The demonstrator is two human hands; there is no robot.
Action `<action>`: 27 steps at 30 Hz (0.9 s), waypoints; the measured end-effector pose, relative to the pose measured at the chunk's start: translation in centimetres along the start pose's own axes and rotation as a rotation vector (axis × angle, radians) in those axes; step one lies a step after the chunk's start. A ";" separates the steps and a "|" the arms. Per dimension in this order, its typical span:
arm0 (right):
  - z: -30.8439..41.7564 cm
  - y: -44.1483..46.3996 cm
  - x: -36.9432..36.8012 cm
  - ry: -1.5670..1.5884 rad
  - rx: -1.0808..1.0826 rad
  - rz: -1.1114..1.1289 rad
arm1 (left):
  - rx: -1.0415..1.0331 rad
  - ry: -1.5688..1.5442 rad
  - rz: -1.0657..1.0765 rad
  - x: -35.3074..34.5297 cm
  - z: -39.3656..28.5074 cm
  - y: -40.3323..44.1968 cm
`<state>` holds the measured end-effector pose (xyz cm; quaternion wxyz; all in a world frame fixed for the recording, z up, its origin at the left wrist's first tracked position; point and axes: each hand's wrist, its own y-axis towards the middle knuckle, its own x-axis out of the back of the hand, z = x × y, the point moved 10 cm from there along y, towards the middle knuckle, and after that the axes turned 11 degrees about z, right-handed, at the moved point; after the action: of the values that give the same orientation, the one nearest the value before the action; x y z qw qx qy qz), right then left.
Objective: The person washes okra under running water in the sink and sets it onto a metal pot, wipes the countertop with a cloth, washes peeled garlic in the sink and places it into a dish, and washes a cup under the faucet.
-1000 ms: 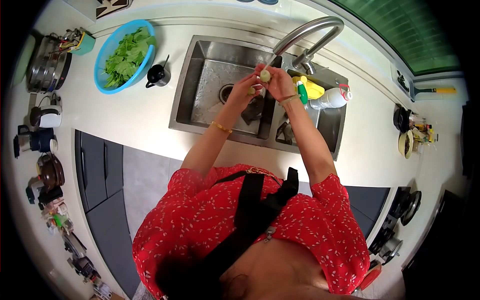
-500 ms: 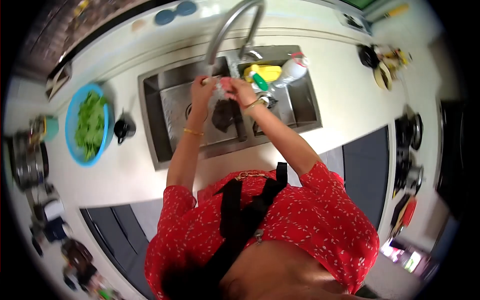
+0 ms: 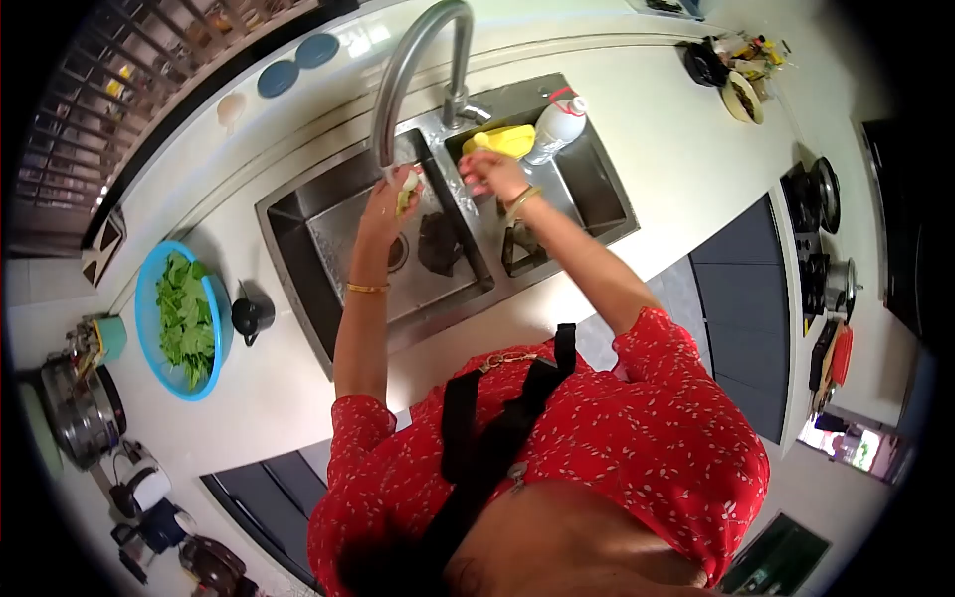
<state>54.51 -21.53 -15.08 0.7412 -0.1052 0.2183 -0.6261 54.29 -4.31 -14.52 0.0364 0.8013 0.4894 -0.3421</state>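
Holding pale pieces (image 3: 409,183) gripped in left hand (image 3: 381,214) beneath faucet (image 3: 391,95), presumably for draining runoff into larger basin (image 3: 333,227), with right hand (image 3: 497,176) loosely open near yellow item (image 3: 512,141), and leafy greens (image 3: 184,318) in blue bowl (image 3: 145,318) on counter (image 3: 676,149), likely for avoiding splashes.

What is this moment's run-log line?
left hand: holding pale pieces under faucet | right hand: near yellow item | greens: in blue basin
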 end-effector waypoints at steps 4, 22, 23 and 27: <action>3.5 2.7 4.8 -0.098 0.115 -0.159 | -0.028 -0.417 0.096 0.3 1.2 -1.8; 3.9 6.5 1.9 -0.597 0.254 0.016 | 0.090 -0.405 -0.142 2.4 3.8 -4.7; 2.4 4.7 -1.3 -0.599 0.217 0.174 | 0.109 -0.366 -0.177 2.5 4.1 -4.9; 2.8 -3.1 -11.6 -0.577 0.298 0.449 | 0.177 -0.144 -0.305 2.1 4.0 -6.2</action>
<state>51.64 -11.16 -9.03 0.8978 -0.1177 -0.0749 -0.4178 47.86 -1.08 -17.05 -0.0517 0.6913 0.5693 -0.4419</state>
